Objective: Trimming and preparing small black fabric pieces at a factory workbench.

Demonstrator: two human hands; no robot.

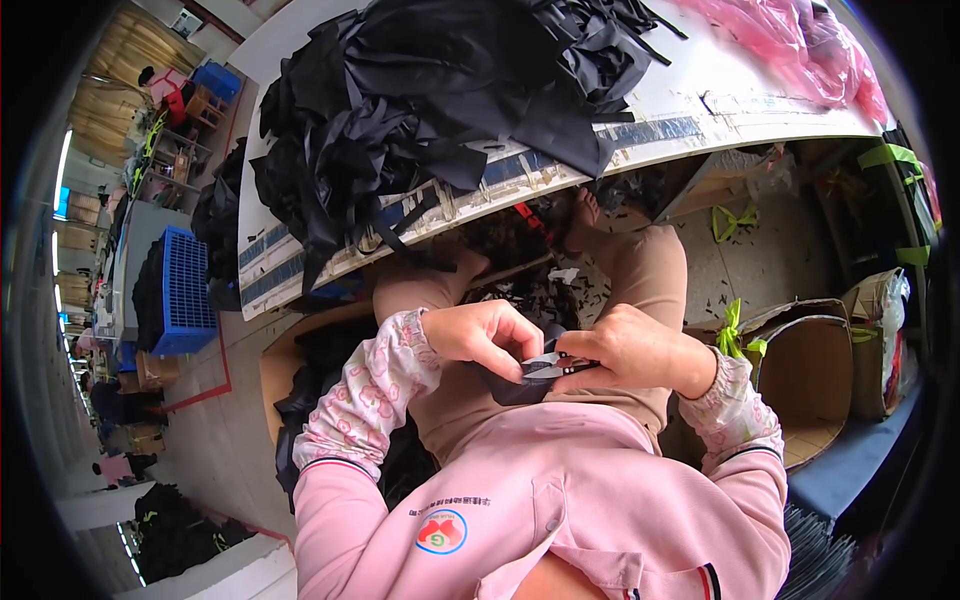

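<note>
Over my lap, my right hand (628, 348) is closed round a pair of thread snips (543, 362), silver blades pointing left. My left hand (483, 335) pinches the edge of a piece of dark fabric (515, 390) right beside the blade tips. The fabric hangs over my thighs, partly hidden behind the hands and snips. In front of me, a heap of black fabric pieces with straps (440, 90) lies on the white table (270, 205) and droops over its near edge.
A pink plastic bag (800, 50) lies at the table's far right. Open cardboard boxes (805, 385) stand at my right, and another box (275, 375) with black fabric at my left. Dark scraps litter the floor under the table. A blue crate (185, 290) stands further left.
</note>
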